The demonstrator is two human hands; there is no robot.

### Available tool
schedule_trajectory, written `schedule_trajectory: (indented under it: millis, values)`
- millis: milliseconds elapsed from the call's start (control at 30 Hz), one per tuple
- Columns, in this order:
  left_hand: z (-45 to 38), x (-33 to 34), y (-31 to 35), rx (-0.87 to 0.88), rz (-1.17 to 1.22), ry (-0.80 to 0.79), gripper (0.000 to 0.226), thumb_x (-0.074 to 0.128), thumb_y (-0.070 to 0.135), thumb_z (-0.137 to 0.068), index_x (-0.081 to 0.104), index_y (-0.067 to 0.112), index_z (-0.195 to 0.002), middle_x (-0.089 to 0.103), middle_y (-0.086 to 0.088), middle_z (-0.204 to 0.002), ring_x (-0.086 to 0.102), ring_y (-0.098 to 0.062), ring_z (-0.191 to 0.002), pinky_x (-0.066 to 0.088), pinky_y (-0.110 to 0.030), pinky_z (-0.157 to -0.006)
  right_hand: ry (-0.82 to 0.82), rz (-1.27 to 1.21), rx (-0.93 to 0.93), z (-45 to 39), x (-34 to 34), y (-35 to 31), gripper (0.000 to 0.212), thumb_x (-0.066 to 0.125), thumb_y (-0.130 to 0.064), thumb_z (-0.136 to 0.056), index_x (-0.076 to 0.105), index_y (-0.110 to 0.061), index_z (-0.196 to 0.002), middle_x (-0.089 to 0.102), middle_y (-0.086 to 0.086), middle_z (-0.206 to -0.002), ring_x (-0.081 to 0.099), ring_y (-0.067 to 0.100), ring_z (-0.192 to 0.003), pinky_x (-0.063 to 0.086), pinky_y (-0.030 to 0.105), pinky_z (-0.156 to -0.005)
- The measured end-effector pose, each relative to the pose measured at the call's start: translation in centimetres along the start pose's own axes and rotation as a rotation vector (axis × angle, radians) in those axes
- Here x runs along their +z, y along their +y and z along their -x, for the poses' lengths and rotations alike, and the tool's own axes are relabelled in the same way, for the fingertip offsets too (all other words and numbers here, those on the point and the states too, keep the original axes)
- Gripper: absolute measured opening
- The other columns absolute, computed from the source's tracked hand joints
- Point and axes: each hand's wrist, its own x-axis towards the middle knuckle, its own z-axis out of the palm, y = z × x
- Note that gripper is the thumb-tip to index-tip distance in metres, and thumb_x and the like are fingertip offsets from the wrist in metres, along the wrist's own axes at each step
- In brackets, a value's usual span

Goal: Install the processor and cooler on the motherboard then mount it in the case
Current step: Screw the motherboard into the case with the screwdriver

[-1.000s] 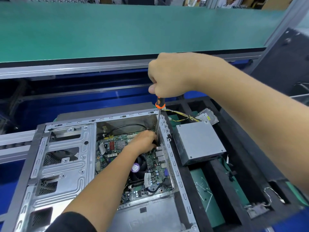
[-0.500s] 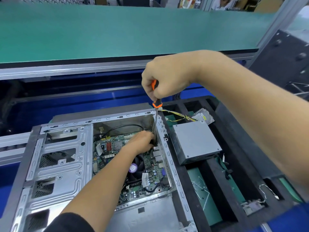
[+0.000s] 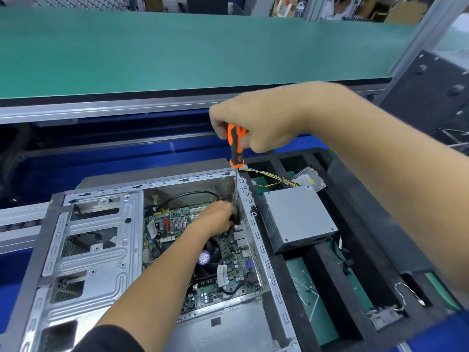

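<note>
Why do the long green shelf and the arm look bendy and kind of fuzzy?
Head view: the wide-angle lens bows the green shelf and stretches the right forearm near the edge; the right hand on the screwdriver looks smeared, while the motherboard stays fairly sharp.

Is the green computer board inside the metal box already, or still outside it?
Inside. The motherboard lies flat on the floor of the open case, with the case's metal walls around it.

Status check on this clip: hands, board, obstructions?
Right hand grips screwdriver, upright. Left hand steadies its tip at motherboard, inside case. Tip hidden; nothing blocking.
</note>
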Motion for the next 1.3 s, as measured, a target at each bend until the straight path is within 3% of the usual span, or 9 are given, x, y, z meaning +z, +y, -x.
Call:
schedule_trajectory:
  millis: [100, 233, 433, 633, 733, 900, 1067, 1167, 1300]
  values:
    - [0.0, 0.0, 0.1, -0.002, 0.02, -0.007, 0.023, 0.065, 0.023, -0.086, 0.062, 0.011, -0.106, 0.061, -0.008, -0.112, 0.058, -0.029, -0.102, 0.05, -0.042, -0.085, 0.152, 0.076, 0.053, -0.3, 0.4, 0.0, 0.01, 0.055, -0.007, -0.08, 0.062, -0.012, -0.087, 0.049, -0.006, -0.067, 0.046, 0.014, -0.059, 0.026, 0.024, -0.047]
    - [0.1, 0.1, -0.1, 0.008, 0.01, -0.018, 0.022, 0.064, 0.022, -0.087, 0.063, 0.014, -0.107, 0.061, -0.005, -0.113, 0.057, -0.028, -0.105, 0.05, -0.041, -0.085, 0.148, 0.088, 0.097, -0.5, 0.7, -0.2, 0.021, 0.053, -0.006, -0.075, 0.067, 0.004, -0.088, 0.044, 0.005, -0.058, 0.03, 0.019, -0.047, 0.02, 0.021, -0.043]
    - [0.1, -0.2, 0.1, -0.013, -0.003, -0.014, 0.022, 0.064, 0.02, -0.084, 0.063, 0.013, -0.105, 0.062, -0.008, -0.108, 0.059, -0.03, -0.099, 0.052, -0.041, -0.08, 0.04, 0.052, -0.058, -0.3, 0.3, 0.1, 0.029, 0.051, 0.001, -0.08, 0.065, -0.022, -0.092, 0.049, -0.015, -0.079, 0.047, 0.003, -0.07, 0.038, 0.027, -0.057]
    - [0.2, -0.3, 0.3, -0.014, -0.005, -0.002, 0.02, 0.065, 0.021, -0.085, 0.061, 0.008, -0.1, 0.061, -0.01, -0.104, 0.059, -0.031, -0.096, 0.051, -0.039, -0.077, 0.066, 0.021, -0.088, -0.6, 0.4, 0.2, 0.028, 0.049, 0.0, -0.08, 0.066, -0.022, -0.081, 0.055, -0.013, -0.08, 0.05, 0.003, -0.07, 0.036, 0.021, -0.055]
    - [0.2, -0.3, 0.4, -0.013, 0.0, 0.0, 0.021, 0.066, 0.021, -0.086, 0.06, 0.008, -0.101, 0.061, -0.01, -0.105, 0.059, -0.03, -0.095, 0.05, -0.038, -0.076, 0.148, 0.042, 0.024, -0.9, 1.0, -0.1, 0.012, 0.055, -0.008, -0.08, 0.066, -0.011, -0.077, 0.053, -0.003, -0.06, 0.043, 0.013, -0.052, 0.028, 0.023, -0.046]
    - [0.2, -0.3, 0.4, -0.014, 0.01, 0.002, 0.019, 0.066, 0.02, -0.085, 0.061, 0.008, -0.1, 0.062, -0.009, -0.104, 0.059, -0.029, -0.096, 0.05, -0.039, -0.078, 0.181, 0.018, 0.124, -1.1, 1.2, -0.2, 0.017, 0.056, -0.008, -0.077, 0.062, 0.007, -0.08, 0.036, 0.005, -0.051, 0.024, 0.018, -0.046, 0.018, 0.023, -0.045]
    - [0.3, -0.3, 0.4, -0.017, 0.013, 0.004, 0.017, 0.066, 0.018, -0.084, 0.061, 0.009, -0.098, 0.063, -0.008, -0.103, 0.06, -0.029, -0.093, 0.049, -0.038, -0.074, 0.101, 0.052, 0.152, -1.1, 1.3, 0.2, 0.027, 0.053, -0.031, -0.087, 0.063, -0.007, -0.081, 0.064, 0.006, -0.059, 0.054, 0.019, -0.05, 0.03, 0.023, -0.046]
    - [0.2, -0.3, 0.4, -0.017, 0.011, 0.003, 0.016, 0.065, 0.018, -0.084, 0.061, 0.009, -0.097, 0.063, -0.008, -0.102, 0.06, -0.029, -0.093, 0.051, -0.04, -0.076, 0.036, 0.009, 0.138, -0.8, 0.9, 0.8, 0.009, 0.056, -0.018, -0.081, 0.058, -0.017, -0.09, 0.067, 0.001, -0.063, 0.063, 0.014, -0.059, 0.039, 0.026, -0.052]
    - [0.2, -0.3, 0.4, -0.012, 0.01, 0.002, 0.018, 0.066, 0.02, -0.085, 0.062, 0.011, -0.1, 0.063, -0.007, -0.104, 0.059, -0.028, -0.096, 0.052, -0.042, -0.08, 0.11, -0.056, 0.078, -0.5, 1.2, 1.0, 0.015, 0.06, -0.006, -0.079, 0.061, -0.018, -0.088, 0.069, 0.003, -0.074, 0.063, 0.015, -0.065, 0.047, 0.03, -0.054]
